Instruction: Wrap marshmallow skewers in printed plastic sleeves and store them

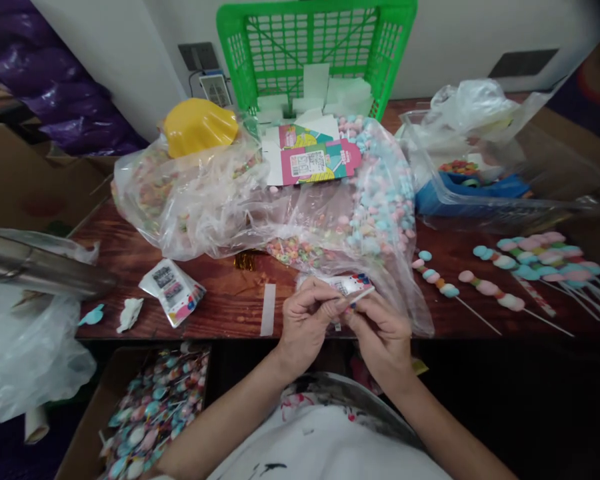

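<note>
At the table's front edge, my left hand [305,320] and my right hand [384,327] meet with fingertips closed in a pinch. Between them is a thin pale strip [364,293]; whether it is a stick or the edge of a wrapper I cannot tell. Just behind the fingers shows a printed plastic bag [347,283], partly hidden by them. Left of my hands lie a short white strip of tape [268,309] and a stack of printed plastic bags [173,291]. To the right, candy skewers [490,290] of pastel marshmallows lie on white sticks.
Large clear bags of ring candies [295,252] and marshmallows [380,200] cover the middle, with a printed carton [315,160] on top. Behind stands a green basket [315,33]; a clear bin [430,193] is at right. A box of wrapped candies [150,413] sits below left.
</note>
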Motion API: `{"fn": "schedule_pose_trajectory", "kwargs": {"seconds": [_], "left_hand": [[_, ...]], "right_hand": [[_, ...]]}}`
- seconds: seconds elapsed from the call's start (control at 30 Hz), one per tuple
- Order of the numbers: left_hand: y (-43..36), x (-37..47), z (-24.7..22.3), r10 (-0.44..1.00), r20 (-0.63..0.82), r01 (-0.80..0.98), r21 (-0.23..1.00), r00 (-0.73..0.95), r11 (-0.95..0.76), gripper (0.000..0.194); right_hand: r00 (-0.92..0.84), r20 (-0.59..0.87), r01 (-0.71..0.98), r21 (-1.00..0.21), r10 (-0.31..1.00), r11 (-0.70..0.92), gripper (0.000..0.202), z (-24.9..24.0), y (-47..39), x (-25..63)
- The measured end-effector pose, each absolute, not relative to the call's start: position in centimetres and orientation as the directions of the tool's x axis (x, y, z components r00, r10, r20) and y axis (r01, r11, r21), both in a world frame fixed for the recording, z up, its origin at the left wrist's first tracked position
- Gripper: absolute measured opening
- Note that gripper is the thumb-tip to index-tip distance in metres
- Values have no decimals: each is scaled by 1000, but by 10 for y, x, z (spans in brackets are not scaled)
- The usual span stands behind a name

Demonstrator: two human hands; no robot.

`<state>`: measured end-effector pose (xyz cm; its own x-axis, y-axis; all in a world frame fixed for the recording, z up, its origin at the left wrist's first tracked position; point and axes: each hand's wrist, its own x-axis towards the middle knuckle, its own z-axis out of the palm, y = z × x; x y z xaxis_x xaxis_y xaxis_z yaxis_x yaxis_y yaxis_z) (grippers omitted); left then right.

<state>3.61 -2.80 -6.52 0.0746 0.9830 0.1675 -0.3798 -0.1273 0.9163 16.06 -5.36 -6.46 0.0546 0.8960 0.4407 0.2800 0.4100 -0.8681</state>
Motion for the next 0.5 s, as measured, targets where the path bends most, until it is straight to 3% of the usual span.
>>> {"fn": "schedule_pose_trajectory", "kwargs": {"seconds": [0.13, 0.27, 0.37, 0.5], "left_hand": [[-37, 28, -73, 987, 58, -389, 921, 151, 5, 25], [-39, 17, -80, 989, 62, -266, 964, 135, -24, 13], [-39, 16, -78, 979, 90, -203, 978, 181, -52, 16], [-40, 19, -72, 960, 140, -161, 982, 241, -103, 23]], "right_hand": [[46, 513, 320, -820, 857, 474, 14, -65, -48, 163], [50, 537, 325, -806, 842, 495, 18, -71, -51, 160], [76, 585, 299, -786, 808, 541, 24, -72, -53, 156], [72, 464, 199, -874, 883, 444, 29, -68, -51, 160]]}}
